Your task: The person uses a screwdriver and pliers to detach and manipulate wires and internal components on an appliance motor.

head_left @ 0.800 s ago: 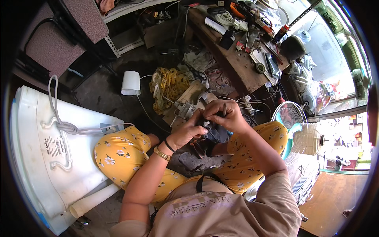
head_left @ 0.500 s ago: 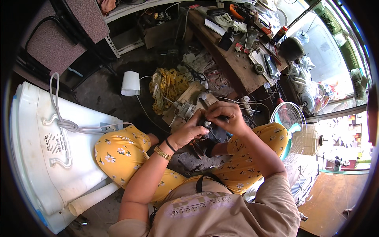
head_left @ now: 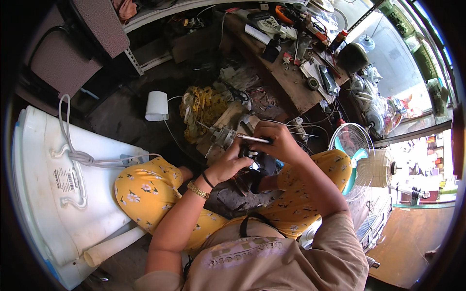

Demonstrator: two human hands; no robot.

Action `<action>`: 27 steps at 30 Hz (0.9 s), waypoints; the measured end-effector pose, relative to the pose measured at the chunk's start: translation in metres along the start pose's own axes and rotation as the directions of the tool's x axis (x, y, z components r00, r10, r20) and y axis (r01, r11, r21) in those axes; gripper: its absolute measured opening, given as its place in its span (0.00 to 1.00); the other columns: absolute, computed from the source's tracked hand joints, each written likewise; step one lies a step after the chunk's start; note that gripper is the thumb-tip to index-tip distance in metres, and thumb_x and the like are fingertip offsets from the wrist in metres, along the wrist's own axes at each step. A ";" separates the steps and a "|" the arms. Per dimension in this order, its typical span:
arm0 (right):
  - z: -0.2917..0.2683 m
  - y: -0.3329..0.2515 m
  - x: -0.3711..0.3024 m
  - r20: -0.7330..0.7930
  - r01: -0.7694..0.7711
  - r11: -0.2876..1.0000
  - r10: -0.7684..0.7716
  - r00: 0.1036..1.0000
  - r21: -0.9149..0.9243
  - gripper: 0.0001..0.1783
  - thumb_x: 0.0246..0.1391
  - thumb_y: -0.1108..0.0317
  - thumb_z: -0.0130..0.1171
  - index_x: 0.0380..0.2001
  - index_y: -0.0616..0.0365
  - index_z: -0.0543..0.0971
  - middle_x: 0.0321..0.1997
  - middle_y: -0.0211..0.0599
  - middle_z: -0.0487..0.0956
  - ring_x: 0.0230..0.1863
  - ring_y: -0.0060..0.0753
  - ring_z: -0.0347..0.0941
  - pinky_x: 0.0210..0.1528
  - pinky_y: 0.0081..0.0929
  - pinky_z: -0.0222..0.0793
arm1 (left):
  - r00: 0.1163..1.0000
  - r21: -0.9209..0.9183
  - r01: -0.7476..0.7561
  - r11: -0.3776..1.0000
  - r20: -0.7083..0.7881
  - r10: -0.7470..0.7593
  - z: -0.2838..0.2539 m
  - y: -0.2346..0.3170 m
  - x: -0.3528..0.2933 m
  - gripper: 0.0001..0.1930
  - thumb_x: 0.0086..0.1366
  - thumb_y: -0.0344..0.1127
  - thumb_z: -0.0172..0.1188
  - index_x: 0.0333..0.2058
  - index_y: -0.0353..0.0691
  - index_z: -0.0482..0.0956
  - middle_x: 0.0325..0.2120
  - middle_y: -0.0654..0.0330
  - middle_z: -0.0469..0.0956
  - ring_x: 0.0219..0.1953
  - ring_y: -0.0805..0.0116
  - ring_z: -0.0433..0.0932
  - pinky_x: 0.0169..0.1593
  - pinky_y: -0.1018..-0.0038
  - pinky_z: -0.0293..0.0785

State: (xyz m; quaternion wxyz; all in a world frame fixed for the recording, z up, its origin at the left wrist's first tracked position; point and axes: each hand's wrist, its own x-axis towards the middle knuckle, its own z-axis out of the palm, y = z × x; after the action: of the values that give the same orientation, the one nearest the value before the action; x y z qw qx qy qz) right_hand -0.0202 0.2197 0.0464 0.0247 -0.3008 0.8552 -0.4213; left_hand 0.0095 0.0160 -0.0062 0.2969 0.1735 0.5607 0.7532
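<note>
In front of my body, my left hand (head_left: 227, 164) is closed around a black part (head_left: 262, 162) that has a small pale knob (head_left: 253, 153) sticking out of it. My right hand (head_left: 280, 140), just above and to the right, grips a slim silver tool (head_left: 250, 138) lying crosswise over the black part. The tool's exact kind cannot be made out. Just beyond my left fingers, a metal motor-like piece (head_left: 224, 137) rests by a wooden board (head_left: 232, 114). My fingers hide much of the black part.
A white cylinder (head_left: 157, 106) with a cord and a crumpled yellow cloth (head_left: 200, 109) lie on the floor. A cluttered wooden workbench (head_left: 291, 87) stands ahead to the right. A fan (head_left: 357, 160) is at my right, a large white appliance (head_left: 97, 189) at my left.
The silver tool now shows in my right hand, which was pinched close against the black part before. My left hand keeps its hold on the part. The whole view has shifted slightly.
</note>
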 end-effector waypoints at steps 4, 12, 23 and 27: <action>-0.005 0.012 0.006 -0.054 -0.081 0.980 0.092 0.994 0.184 0.13 0.45 0.68 0.71 0.33 0.62 0.81 0.27 0.34 0.79 0.28 0.30 0.73 0.33 0.30 0.70 | 0.995 0.034 -0.092 0.995 0.033 0.091 -0.007 -0.003 0.002 0.24 0.59 0.31 0.56 0.53 0.42 0.61 0.44 0.63 0.64 0.48 0.76 0.64 0.55 0.75 0.63; -0.111 0.179 0.036 -0.637 -0.762 0.606 0.500 0.587 -0.227 0.16 0.51 0.55 0.64 0.39 0.54 0.84 0.33 0.50 0.82 0.33 0.51 0.81 0.40 0.42 0.74 | 0.992 -0.007 -0.121 0.993 -0.040 0.121 -0.006 -0.008 0.013 0.21 0.58 0.33 0.57 0.49 0.46 0.61 0.41 0.63 0.65 0.46 0.75 0.65 0.54 0.75 0.63; -0.097 0.220 0.050 -0.692 -0.891 0.368 0.571 0.441 -0.265 0.16 0.46 0.58 0.65 0.36 0.57 0.83 0.40 0.52 0.82 0.45 0.54 0.79 0.48 0.45 0.74 | 0.982 -0.055 -0.141 0.989 -0.133 0.133 -0.006 -0.009 0.007 0.19 0.59 0.31 0.56 0.47 0.46 0.61 0.43 0.62 0.65 0.47 0.74 0.65 0.55 0.74 0.64; -0.102 0.213 0.050 -0.622 -0.857 0.416 0.595 0.509 -0.304 0.14 0.46 0.61 0.63 0.36 0.55 0.83 0.40 0.53 0.82 0.45 0.54 0.79 0.47 0.45 0.74 | 0.976 -0.113 -0.158 0.981 -0.171 0.137 -0.006 -0.014 0.010 0.19 0.59 0.30 0.56 0.47 0.47 0.61 0.42 0.63 0.65 0.45 0.75 0.65 0.53 0.75 0.66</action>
State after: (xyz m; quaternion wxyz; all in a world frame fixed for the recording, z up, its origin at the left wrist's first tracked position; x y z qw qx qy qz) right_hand -0.1960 0.3639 -0.0345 -0.0676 0.2199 0.9636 -0.1359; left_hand 0.0022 0.0206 -0.0224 0.2039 0.1338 0.5199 0.8187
